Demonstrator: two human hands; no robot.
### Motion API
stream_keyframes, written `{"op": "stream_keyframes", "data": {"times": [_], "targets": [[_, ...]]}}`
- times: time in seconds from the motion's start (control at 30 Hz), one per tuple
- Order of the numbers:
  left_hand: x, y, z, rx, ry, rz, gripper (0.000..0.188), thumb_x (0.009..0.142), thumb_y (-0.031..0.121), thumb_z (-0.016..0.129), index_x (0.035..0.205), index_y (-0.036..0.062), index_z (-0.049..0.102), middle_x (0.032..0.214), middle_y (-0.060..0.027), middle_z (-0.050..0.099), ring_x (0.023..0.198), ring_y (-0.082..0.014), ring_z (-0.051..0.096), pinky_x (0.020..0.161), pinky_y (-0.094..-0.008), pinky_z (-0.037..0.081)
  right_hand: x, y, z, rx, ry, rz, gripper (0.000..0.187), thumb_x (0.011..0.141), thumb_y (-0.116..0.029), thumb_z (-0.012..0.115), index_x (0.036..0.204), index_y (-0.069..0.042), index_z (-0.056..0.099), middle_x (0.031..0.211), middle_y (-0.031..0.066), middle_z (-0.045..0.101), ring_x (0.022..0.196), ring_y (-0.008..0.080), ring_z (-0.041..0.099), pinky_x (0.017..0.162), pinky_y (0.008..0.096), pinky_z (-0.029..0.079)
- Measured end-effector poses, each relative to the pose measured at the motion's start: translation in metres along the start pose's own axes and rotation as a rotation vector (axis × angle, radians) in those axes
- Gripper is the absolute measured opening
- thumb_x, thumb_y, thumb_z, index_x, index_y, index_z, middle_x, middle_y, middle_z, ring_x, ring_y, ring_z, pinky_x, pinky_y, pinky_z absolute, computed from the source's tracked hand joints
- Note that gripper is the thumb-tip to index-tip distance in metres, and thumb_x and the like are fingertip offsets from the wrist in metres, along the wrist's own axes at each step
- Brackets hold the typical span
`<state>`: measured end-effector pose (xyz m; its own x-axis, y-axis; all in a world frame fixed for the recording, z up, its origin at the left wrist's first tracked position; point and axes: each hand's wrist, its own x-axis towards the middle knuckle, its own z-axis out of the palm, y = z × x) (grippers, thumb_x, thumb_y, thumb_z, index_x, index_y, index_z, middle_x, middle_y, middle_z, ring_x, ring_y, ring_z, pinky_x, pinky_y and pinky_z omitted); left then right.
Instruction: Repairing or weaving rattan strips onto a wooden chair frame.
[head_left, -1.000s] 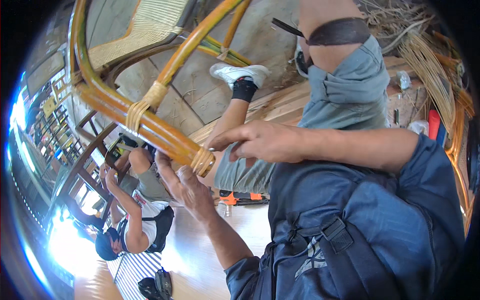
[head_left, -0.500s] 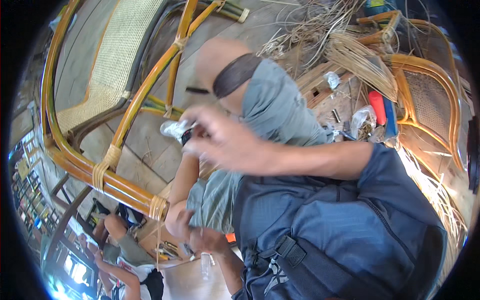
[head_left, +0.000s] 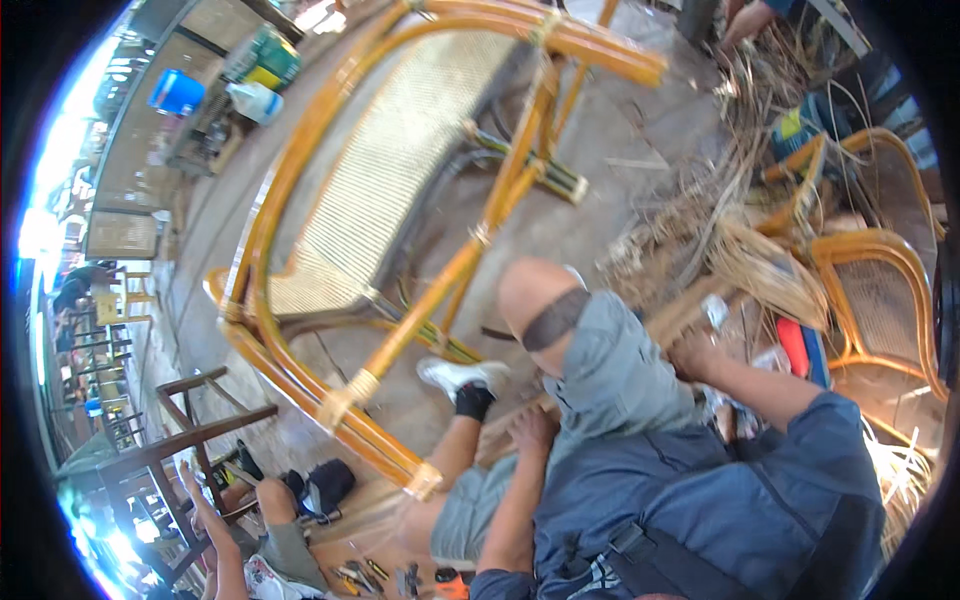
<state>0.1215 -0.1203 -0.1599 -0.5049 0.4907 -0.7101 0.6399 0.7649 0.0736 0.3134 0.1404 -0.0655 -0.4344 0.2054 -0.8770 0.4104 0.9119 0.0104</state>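
Note:
My left hand (head_left: 535, 430) rests on the wooden plank (head_left: 495, 440) between my legs, its fingers laid out over the wood and nothing seen in them. To the right, my right hand (head_left: 693, 356) is down beside my thigh, on or close to the wooden bench top (head_left: 668, 312). Its fingertips are hard to make out. Ahead lies a rattan chair (head_left: 270, 255) with a glossy bent-cane frame and a woven panel (head_left: 385, 170). Pale cane binding (head_left: 350, 395) wraps its joints, and one bound end (head_left: 424, 482) reaches near my left knee. Neither hand touches it.
Bundled cane strips (head_left: 770, 270) and a red object (head_left: 793, 345) lie at right, by another rattan chair (head_left: 880, 285). Hand tools (head_left: 360, 577) lie at the lower left, near another person's leg (head_left: 280, 520) and a dark wooden frame (head_left: 185, 430). Another person's hand (head_left: 748, 22) shows far right.
My raised right hand has come down to the bench at my right. My left hand has moved onto the plank. The view has shifted, showing more of the chair and floor.

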Motion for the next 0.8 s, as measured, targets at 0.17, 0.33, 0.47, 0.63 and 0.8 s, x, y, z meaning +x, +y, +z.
{"op": "stream_keyframes", "data": {"times": [0.17,0.33,0.47,0.63,0.8], "targets": [[-0.003,-0.016,0.001,-0.160,0.026,0.028,0.051,0.078,0.051,0.049,0.091,0.0048,0.064,0.094,-0.0228,0.062,0.088,-0.0378,0.060,0.073,-0.0507,0.048,0.004,-0.006,0.012,-0.071,0.171,0.041,0.037,0.080,-0.033,0.046,0.103,-0.010,0.062,0.112,0.0118,0.057,0.107,0.0264,0.050,0.089,0.0417,0.036],[-0.018,-0.026,-0.012,-0.208,-0.081,0.134,0.063,0.078,0.056,0.047,0.111,0.0037,0.054,0.109,-0.0258,0.055,0.103,-0.0406,0.053,0.084,-0.0505,0.043,0.001,-0.001,0.006,-0.015,0.076,-0.025,0.035,0.082,-0.032,0.044,0.101,-0.012,0.065,0.111,0.0100,0.057,0.112,0.0283,0.046,0.089,0.0416,0.036],[-0.020,-0.041,-0.023,-0.302,-0.276,0.152,0.065,0.081,0.056,0.043,0.119,0.0031,0.047,0.112,-0.0244,0.053,0.106,-0.0374,0.051,0.087,-0.0436,0.042,-0.017,0.002,-0.008,0.045,0.233,-0.069,0.033,0.081,-0.034,0.047,0.091,-0.009,0.067,0.107,0.0111,0.058,0.108,0.0297,0.049,0.085,0.0403,0.041],[-0.019,-0.087,-0.045,-0.519,-0.101,0.316,0.045,0.088,0.036,0.045,0.113,-0.0016,0.047,0.109,-0.0167,0.056,0.100,-0.0286,0.055,0.084,-0.0363,0.045,-0.073,0.017,0.026,0.788,0.500,0.293,0.032,0.078,-0.029,0.054,0.093,-0.001,0.061,0.087,0.0219,0.060,0.088,0.0365,0.056,0.079,0.0427,0.045],[-0.078,-0.083,-0.091,-2.013,0.077,0.053,0.027,0.089,0.018,0.048,0.107,-0.0010,0.050,0.103,-0.0132,0.057,0.092,-0.0225,0.058,0.078,-0.0325,0.047,-0.101,0.011,0.149,0.784,0.549,0.531,0.029,0.077,-0.024,0.056,0.096,-0.002,0.058,0.092,0.0231,0.058,0.089,0.0395,0.056,0.077,0.0450,0.045]]}}
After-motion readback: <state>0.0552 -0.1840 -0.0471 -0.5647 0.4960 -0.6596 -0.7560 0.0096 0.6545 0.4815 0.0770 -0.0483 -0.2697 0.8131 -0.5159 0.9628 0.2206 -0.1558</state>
